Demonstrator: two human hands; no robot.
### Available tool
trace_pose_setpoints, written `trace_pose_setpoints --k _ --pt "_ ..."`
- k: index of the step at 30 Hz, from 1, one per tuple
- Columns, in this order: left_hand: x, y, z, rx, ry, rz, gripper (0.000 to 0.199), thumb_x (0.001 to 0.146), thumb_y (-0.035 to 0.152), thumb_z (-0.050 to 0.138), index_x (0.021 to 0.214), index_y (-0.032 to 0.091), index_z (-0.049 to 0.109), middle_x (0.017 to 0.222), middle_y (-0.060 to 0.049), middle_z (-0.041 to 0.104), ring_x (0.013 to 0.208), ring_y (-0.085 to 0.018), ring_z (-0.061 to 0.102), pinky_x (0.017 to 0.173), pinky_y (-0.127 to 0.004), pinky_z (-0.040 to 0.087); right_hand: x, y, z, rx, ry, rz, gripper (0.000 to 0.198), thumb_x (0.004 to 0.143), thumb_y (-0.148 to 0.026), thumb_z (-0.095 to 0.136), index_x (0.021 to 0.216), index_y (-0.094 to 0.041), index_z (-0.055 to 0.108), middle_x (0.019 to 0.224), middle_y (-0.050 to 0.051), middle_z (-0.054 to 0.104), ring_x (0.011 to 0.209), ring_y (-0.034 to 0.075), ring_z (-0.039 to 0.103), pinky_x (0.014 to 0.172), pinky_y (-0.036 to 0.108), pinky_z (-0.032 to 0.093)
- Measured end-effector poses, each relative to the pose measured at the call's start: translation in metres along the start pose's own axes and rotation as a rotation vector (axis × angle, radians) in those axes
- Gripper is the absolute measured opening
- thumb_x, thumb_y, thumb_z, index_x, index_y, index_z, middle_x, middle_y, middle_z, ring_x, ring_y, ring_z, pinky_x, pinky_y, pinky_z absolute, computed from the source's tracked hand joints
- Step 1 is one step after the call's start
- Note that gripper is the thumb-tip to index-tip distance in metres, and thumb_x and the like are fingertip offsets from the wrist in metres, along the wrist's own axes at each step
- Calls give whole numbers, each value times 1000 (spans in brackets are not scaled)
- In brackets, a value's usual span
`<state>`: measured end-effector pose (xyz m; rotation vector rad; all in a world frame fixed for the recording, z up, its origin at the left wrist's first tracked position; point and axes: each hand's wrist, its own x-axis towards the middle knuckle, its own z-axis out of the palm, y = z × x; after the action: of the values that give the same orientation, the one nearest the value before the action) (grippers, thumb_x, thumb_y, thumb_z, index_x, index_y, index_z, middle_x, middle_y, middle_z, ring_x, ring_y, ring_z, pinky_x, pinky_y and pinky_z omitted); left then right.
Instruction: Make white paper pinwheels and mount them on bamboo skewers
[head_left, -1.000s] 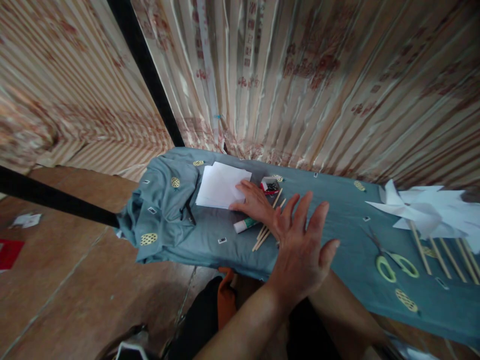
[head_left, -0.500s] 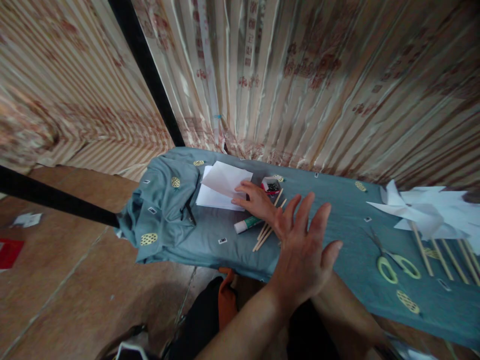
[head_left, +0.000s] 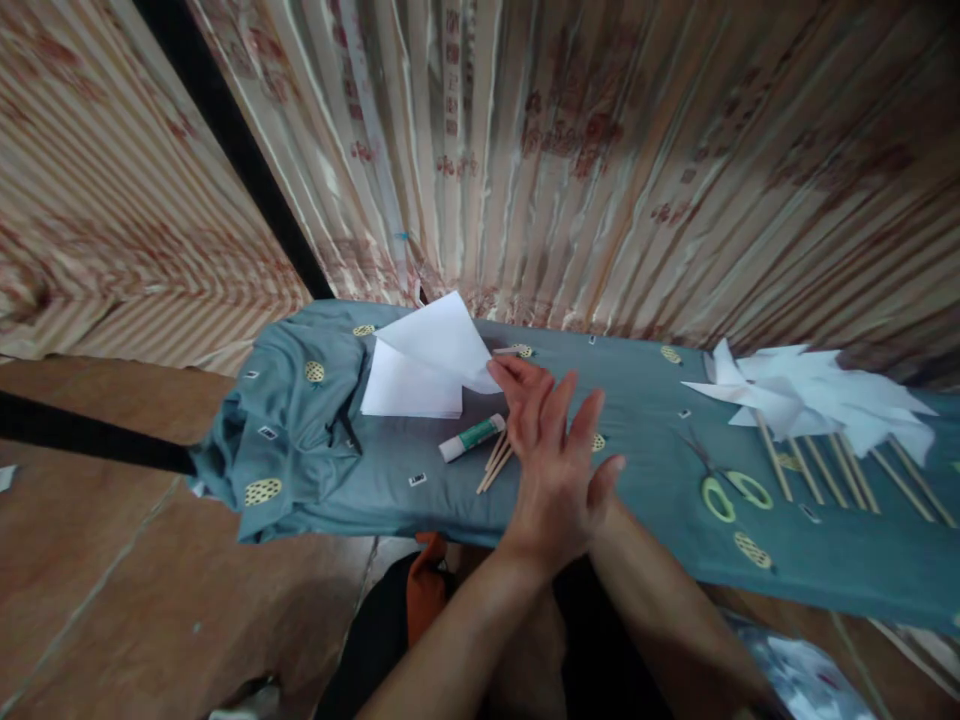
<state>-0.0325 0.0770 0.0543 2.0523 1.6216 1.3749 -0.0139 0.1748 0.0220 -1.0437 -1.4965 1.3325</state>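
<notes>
My right hand [head_left: 521, 388] reaches left, its fingertips pinching the right corner of a white paper sheet [head_left: 442, 335]. That sheet is tilted over a stack of white paper [head_left: 412, 385], touching or just above it. Nearer to me, my left hand [head_left: 559, 465] is held up with fingers spread and nothing in it, crossing in front of the right wrist. A glue stick [head_left: 472, 438] with a green label lies below the paper. Beside it, wooden sticks [head_left: 495, 465] are partly covered by my left hand.
On the right of the cloth-covered bench [head_left: 645, 540] lie green-handled scissors [head_left: 724, 485] and several white paper pinwheels [head_left: 817, 395] on sticks. Behind hangs a patterned curtain [head_left: 480, 180]. Dark metal poles [head_left: 240, 150] stand at the left, above the tiled floor [head_left: 97, 560].
My right hand has taken hold of the sheet's corner and shifted it up off the stack. My left hand stays spread. The view has swung right, so things appear further left.
</notes>
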Motion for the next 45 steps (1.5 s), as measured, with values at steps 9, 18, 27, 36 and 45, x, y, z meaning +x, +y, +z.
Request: trace_pose_setpoints --k 9,18,27,36,45 --pt "5 -9 5 20 59 106 59 91 39 50 145 21 33 151 -15 37 141 -30 26 113 -50 21 -54 -41 -102 -61 505 -192 22 82 -40 61 84 -20 70 73 -1 69 71 17 62 71 31 50" --pt "10 -30 15 160 53 128 90 83 37 62 152 16 8 155 -21 26 143 -33 23 114 -50 22 -126 -15 -150 -462 250 -301 19 90 -19 53 93 -24 71 105 4 73 106 18 64 98 37 47" --pt "5 -51 22 282 -471 267 34 77 7 49 94 26 72 108 -5 74 120 -31 58 109 -66 17 -128 21 -168 -553 8 -161 23 85 -9 54 91 -22 72 110 7 71 113 18 62 102 39 45" --pt "-18 -50 32 144 -526 371 25 88 16 48 99 17 70 92 -8 75 83 -22 71 80 -37 56 -140 9 -147 -820 -46 -189 40 83 -20 65 123 -17 61 123 10 67 117 23 58 105 43 40" --pt "-41 -29 30 19 -545 331 28 83 8 55 108 13 65 102 -10 71 94 -22 66 84 -35 56 -152 22 -170 -722 -114 -171 28 83 -9 59 106 -21 70 115 9 71 110 22 63 101 45 46"
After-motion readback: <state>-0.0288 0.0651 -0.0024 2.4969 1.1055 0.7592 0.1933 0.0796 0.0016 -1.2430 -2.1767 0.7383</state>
